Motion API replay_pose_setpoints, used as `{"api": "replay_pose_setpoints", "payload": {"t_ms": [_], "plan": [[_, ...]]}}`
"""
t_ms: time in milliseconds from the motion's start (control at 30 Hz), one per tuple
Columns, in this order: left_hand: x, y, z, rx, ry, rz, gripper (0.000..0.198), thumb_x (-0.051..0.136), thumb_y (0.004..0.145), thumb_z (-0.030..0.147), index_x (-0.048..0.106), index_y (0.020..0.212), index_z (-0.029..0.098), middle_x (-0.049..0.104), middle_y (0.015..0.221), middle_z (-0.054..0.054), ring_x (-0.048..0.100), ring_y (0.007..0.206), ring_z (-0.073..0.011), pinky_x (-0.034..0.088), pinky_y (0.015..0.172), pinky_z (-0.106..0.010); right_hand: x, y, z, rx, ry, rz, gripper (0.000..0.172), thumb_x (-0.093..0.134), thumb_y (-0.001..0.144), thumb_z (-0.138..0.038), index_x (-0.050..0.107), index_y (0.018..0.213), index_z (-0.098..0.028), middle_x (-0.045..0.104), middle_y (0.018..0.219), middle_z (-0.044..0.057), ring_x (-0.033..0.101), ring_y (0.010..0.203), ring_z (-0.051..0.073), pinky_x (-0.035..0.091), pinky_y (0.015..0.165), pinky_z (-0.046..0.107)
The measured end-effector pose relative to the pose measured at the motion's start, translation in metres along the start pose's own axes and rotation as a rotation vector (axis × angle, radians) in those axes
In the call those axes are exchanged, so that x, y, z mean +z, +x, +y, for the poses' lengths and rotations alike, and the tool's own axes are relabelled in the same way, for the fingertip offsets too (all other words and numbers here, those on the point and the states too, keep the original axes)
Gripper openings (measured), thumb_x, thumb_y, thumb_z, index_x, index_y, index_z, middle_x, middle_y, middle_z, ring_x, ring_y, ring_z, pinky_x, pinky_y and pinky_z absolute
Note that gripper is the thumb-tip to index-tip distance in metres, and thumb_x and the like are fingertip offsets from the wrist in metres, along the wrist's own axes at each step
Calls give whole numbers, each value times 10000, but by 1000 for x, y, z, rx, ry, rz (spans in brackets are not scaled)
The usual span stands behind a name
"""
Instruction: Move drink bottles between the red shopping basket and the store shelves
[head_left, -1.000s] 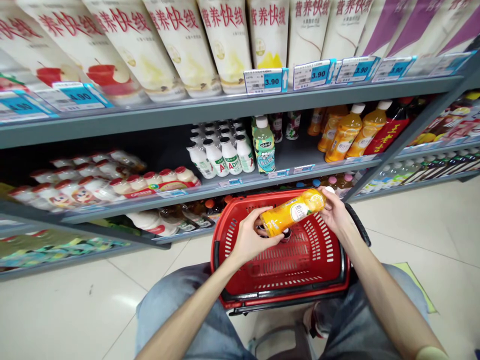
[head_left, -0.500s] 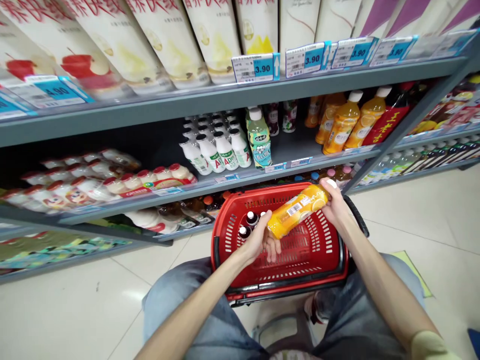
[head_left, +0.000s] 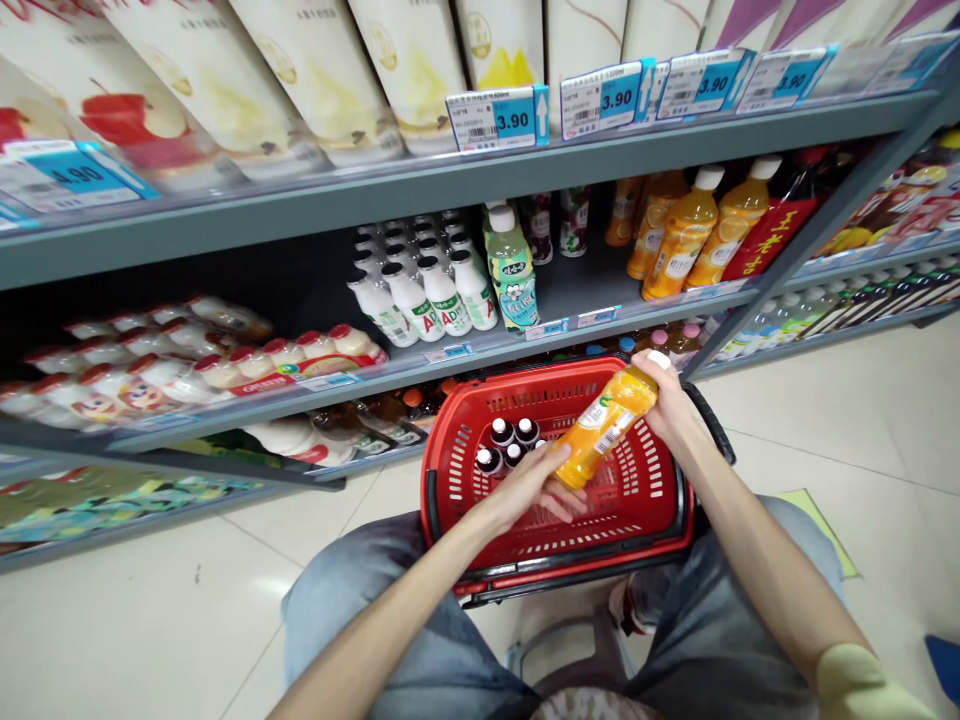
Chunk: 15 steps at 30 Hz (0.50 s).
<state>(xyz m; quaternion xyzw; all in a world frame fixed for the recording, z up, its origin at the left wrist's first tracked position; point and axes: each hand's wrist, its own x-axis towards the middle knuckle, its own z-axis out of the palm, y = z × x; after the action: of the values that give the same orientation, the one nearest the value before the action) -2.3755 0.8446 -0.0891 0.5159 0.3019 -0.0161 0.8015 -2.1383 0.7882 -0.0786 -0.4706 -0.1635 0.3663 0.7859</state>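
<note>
A bottle of orange juice (head_left: 609,425) with a white cap slants over the red shopping basket (head_left: 450,440), its cap end up to the right. My right hand (head_left: 664,396) is closed around its neck, just below the cap. At the base end, my left hand (head_left: 546,484) holds the bottle, thumb on the upper side and fingers beneath. Inside the basket, on the left, stand several dark bottles (head_left: 514,455) with white caps, partly covered by my left hand.
Grey shelves hold white bottles (head_left: 435,295), a green-labelled bottle (head_left: 514,280) and more orange juice bottles (head_left: 681,245). Large white cartons (head_left: 420,70) line the shelf above. The basket's black handle (head_left: 716,425) sticks out on the right. A stool (head_left: 577,640) is below me.
The orange juice bottle has turned on its axis and tilted more steeply. My left hand has shifted right along with its base, and more dark bottles show in the basket.
</note>
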Motion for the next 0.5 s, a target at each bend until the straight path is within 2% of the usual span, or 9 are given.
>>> {"api": "replay_pose_setpoints", "payload": {"t_ms": [67, 133, 300, 400, 500], "plan": [[7, -1, -5, 97, 48, 51, 735, 768, 753, 638, 509, 1242, 153, 726, 1074, -164, 755, 869, -258, 623, 621, -331, 1, -1, 0, 14, 18, -12, 377, 868, 609, -333, 533, 739, -221, 535, 665, -55, 530, 582, 96, 476, 565, 232], [13, 1, -13, 143, 40, 105, 753, 844, 701, 568, 481, 1228, 172, 698, 1153, -160, 732, 981, -261, 641, 700, -363, 2, -2, 2, 14, 34, -33, 376, 866, 607, -305, 518, 720, -220, 516, 660, -58, 512, 570, 88, 466, 553, 225], [18, 9, -30, 94, -17, 150, 756, 903, 622, 532, 425, 1112, 208, 711, 1054, -76, 714, 938, -209, 619, 821, -402, 0, -2, 8, 30, 57, -123, 401, 859, 572, -266, 469, 646, -214, 476, 700, -47, 474, 602, 79, 457, 555, 214], [15, 12, -30, 84, 156, 136, 716, 868, 657, 562, 435, 1103, 204, 706, 1041, -76, 695, 956, -229, 590, 859, -439, -1, -5, 8, 51, 94, -204, 387, 847, 536, -260, 475, 629, -213, 431, 698, -51, 430, 612, 76, 480, 586, 218], [13, 13, -25, 118, 384, 85, 708, 822, 709, 578, 496, 1187, 171, 660, 1228, -143, 640, 1136, -285, 516, 996, -478, 1, -11, 8, 91, 69, -233, 391, 839, 515, -291, 469, 624, -224, 376, 665, -51, 374, 599, 88, 523, 606, 250]]}}
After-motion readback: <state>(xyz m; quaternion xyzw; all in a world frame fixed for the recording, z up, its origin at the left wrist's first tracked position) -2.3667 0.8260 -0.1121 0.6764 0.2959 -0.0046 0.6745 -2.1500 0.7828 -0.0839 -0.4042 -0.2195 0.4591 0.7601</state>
